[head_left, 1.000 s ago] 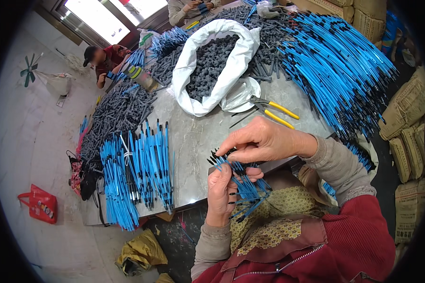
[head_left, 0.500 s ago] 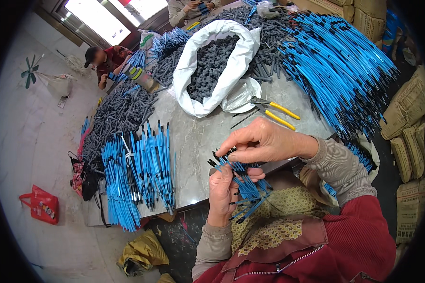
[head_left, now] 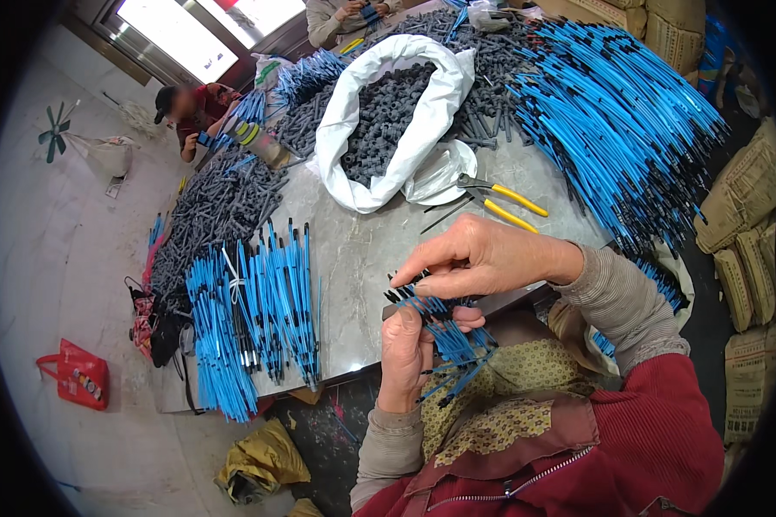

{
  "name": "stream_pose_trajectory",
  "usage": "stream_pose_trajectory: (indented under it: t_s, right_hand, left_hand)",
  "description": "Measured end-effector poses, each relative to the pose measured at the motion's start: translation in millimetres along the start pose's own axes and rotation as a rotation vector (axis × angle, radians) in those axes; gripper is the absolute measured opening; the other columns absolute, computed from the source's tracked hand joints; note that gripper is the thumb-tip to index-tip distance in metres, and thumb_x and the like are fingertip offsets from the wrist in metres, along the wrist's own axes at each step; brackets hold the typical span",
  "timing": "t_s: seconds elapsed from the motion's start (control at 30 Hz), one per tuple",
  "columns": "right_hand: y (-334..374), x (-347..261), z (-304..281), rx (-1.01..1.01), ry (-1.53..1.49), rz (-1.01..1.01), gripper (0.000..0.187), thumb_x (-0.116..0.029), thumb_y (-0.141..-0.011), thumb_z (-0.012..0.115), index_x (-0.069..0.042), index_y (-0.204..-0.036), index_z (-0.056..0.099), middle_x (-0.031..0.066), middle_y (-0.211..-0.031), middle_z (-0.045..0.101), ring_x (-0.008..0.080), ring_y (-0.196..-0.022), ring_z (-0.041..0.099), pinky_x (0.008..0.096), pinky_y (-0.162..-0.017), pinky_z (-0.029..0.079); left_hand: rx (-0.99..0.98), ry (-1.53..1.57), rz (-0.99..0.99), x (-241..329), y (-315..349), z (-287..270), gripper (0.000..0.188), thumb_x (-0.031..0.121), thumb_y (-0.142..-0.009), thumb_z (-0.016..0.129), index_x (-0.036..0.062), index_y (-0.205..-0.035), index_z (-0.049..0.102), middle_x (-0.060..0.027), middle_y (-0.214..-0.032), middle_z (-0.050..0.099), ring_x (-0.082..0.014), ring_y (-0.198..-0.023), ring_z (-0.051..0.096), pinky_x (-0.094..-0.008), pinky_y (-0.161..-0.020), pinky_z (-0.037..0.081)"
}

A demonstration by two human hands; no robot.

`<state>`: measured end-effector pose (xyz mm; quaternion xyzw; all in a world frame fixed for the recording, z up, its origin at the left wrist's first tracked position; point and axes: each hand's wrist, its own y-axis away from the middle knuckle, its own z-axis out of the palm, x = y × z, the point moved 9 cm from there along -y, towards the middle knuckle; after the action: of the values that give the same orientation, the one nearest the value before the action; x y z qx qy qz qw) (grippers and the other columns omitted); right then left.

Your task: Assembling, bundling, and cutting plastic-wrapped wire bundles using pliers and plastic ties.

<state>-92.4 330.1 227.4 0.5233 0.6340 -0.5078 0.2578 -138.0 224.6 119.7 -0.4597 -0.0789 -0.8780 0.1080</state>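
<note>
My left hand (head_left: 403,358) is closed around a bundle of thin blue rods with black ends (head_left: 451,340), held over my lap by the table's front edge. The rods fan out from its fingers toward the lower right. Over the top of the bundle, my right hand (head_left: 487,258) is bent, thumb and forefinger pressed to the row of black ends. Its other fingers are partly hidden, and what exactly lies between the fingertips is too small to make out. Beyond my right hand lie pliers with yellow handles (head_left: 516,200).
A white sack (head_left: 336,164) of dark grey plastic pieces stands mid-table, with loose grey pieces (head_left: 224,202) heaped around. Blue rod bundles (head_left: 211,332) lie at left; a large pile of rods (head_left: 616,121) fills the right. Two people work across the table, one in a dark cap (head_left: 165,103).
The black rod ends have shifted slightly under my right fingertips, and my left thumb has moved a little lower and leftward. Both hands otherwise keep their places.
</note>
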Motion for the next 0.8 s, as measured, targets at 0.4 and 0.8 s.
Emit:
stream_pose_trajectory:
  t_s: [0.4, 0.8]
  right_hand:
    - [-0.7, -8.1, -0.3, 0.018, 0.026, -0.051, 0.024, -0.011, -0.09, 0.067, -0.005, -0.112, 0.074, 0.0039, -0.064, 0.062, 0.0083, -0.055, 0.054, 0.0269, -0.053, 0.043]
    - [0.1, -12.2, -2.2, 0.034, 0.079, -0.034, 0.022, -0.01, -0.089, 0.066, -0.002, -0.108, 0.074, 0.0057, -0.06, 0.062, 0.0112, -0.051, 0.054, 0.0279, -0.052, 0.043]
  left_hand:
    - [-0.007, -0.017, -0.003, -1.2, -0.7, -1.5, 0.071, 0.054, -0.102, 0.047, -0.0113, -0.131, 0.05, -0.0281, -0.109, 0.069, -0.0346, -0.098, 0.072, -0.0418, -0.087, 0.06]
    - [0.032, -0.152, -0.034, -4.3, 0.9, -3.0, 0.078, 0.063, -0.1, 0.043, -0.0044, -0.139, 0.043, -0.0252, -0.107, 0.069, -0.0343, -0.097, 0.071, -0.0467, -0.087, 0.06]
